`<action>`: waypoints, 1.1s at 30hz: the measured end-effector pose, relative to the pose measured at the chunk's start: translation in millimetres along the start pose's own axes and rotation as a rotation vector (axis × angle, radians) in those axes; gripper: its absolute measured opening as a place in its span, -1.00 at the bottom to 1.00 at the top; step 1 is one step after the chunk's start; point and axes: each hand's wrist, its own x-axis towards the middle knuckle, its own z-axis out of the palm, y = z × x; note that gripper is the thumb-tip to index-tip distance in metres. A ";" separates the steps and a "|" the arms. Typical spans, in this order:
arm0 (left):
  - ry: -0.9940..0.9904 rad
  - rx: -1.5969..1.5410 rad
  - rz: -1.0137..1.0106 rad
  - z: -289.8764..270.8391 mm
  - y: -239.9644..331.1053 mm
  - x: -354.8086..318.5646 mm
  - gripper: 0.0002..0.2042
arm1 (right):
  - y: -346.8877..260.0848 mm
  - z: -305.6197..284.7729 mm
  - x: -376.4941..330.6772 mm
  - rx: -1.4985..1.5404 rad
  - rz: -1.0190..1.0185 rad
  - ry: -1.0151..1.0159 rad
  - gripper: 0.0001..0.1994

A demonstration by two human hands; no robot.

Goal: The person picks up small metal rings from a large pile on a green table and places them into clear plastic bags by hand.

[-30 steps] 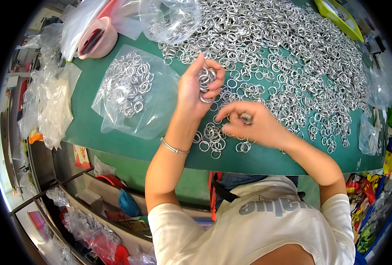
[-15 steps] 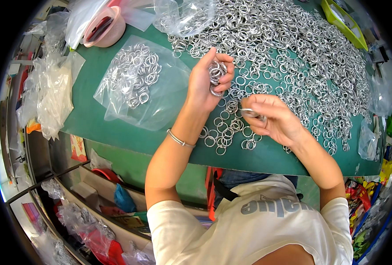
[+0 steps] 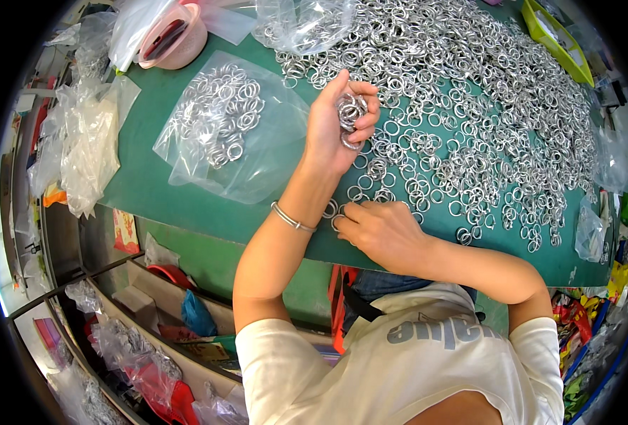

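My left hand [image 3: 328,134] is raised over the table, its fingers curled round a bunch of silver metal rings [image 3: 351,111]. My right hand [image 3: 385,234] is low at the near side of the scattered rings, palm down with fingers bent. A metal ring [image 3: 337,222] shows at its fingertips; whatever else is under the palm is hidden. Left of my left hand, a clear plastic bag [image 3: 261,166] lies flat with a cluster of rings [image 3: 222,113] inside. A large heap of the same rings [image 3: 434,42] spreads over the far and right parts of the table.
The green tabletop [image 3: 151,191] has a pink basket [image 3: 186,49] at far left and a yellow-green tray [image 3: 558,42] at far right. Another clear bag [image 3: 307,28] lies by the heap. Plastic bags [image 3: 91,142] hang at the left edge; an open drawer [image 3: 165,304] sits below.
My right hand has moved left and nearer to me, from above the loose rings down to the table, its fingers now turned down. My left hand stays nearly in place with its rings.
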 end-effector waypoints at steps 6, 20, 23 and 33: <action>0.008 0.003 -0.005 -2.7 -1.4 1.2 -0.61 | 20.2 -33.0 0.6 0.692 0.179 0.054 -0.89; 0.035 -0.010 0.001 -3.7 -1.5 1.7 -0.62 | 22.7 -32.6 -23.8 0.277 0.220 0.065 -0.79; 0.011 -0.001 0.009 -3.2 -2.5 2.4 -0.62 | 23.8 -24.9 -26.5 0.043 0.204 0.032 -0.78; 0.032 0.000 -0.011 -1.0 -1.8 1.9 -0.63 | 46.2 -57.3 -35.3 0.187 0.594 0.196 -0.90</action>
